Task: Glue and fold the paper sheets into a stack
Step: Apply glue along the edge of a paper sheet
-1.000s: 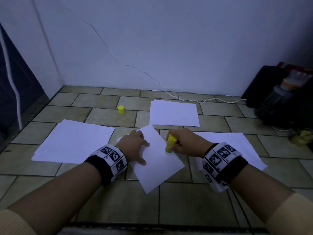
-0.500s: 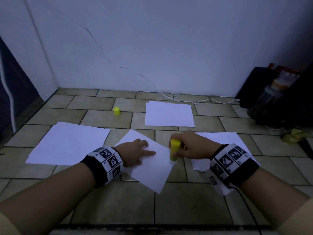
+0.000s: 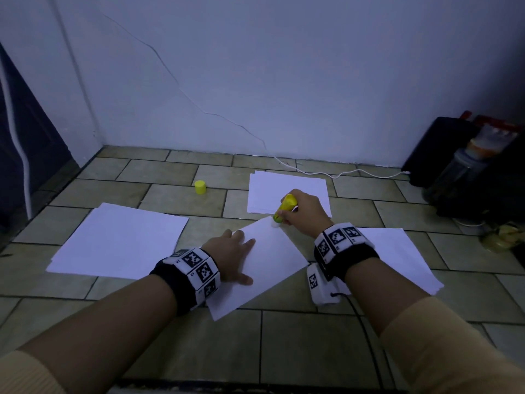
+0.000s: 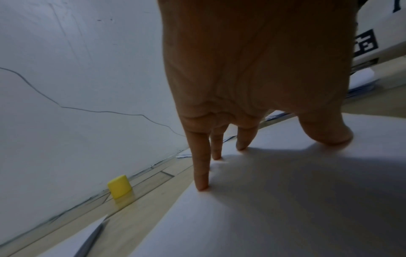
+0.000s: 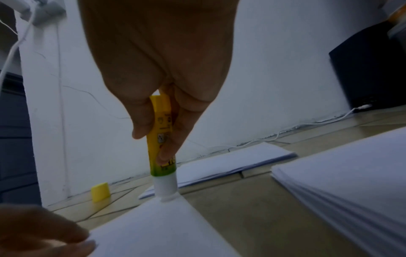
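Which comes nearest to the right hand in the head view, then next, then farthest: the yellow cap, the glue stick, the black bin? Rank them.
1. Glue stick: gripped in the right hand itself.
2. Yellow cap: on the floor to the left, towards the wall.
3. Black bin: far right, against the wall.

Dim bluish light, wide-angle bending at edges; my left hand point(image 4: 252, 69) casts a soft shadow; wrist views grainy.

glue stick label point(image 5: 162, 139): printed characters present on the yellow barrel; partly covered by the fingers; not legible.
left wristband point(image 3: 196, 273): black-and-white square coded markers; small characters beside them, too small to read.
right wristband point(image 3: 338, 240): same coded markers; no readable text.
paper sheets point(image 3: 267, 263): blank.
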Motion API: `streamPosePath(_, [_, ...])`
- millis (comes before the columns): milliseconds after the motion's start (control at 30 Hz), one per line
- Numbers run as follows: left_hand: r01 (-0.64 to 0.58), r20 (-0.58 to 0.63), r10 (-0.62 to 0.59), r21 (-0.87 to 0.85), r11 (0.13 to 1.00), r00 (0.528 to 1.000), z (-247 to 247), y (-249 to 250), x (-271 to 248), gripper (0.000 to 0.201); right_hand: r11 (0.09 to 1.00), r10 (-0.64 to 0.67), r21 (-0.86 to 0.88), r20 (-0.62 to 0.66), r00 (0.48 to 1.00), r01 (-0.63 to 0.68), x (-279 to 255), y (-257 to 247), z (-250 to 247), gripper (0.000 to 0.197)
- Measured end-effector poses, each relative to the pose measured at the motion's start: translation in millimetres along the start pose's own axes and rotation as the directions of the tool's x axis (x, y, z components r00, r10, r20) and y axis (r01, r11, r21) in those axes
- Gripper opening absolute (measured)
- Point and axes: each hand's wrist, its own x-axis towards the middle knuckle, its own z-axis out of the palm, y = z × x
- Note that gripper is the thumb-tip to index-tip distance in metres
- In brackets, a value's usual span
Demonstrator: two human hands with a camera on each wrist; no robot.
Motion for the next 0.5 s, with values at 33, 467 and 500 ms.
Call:
streamPosePath(33, [0.003,-0.001,-0.003,-0.003,1.0,1.0,0,1,1,0.097,1.0,-0.005,0.008,-0.004,1.0,0.005,1,-2,3,0.029])
streamPosePath(467, [0.011,-0.098,-0.021,-0.107,0.994,0.995,-9,-11,12,0.063,0.947,-0.066,-0.283,0.282,0.957,0.149,-22,-3,-14,0.024])
streamPosePath(500, [0.016,-0.107,-0.03,-0.121,0.992,0.994,-8,-12,13,0.062,0.946,-0.064,-0.287,0.291,0.955,0.151,-27,1,-18,0.024])
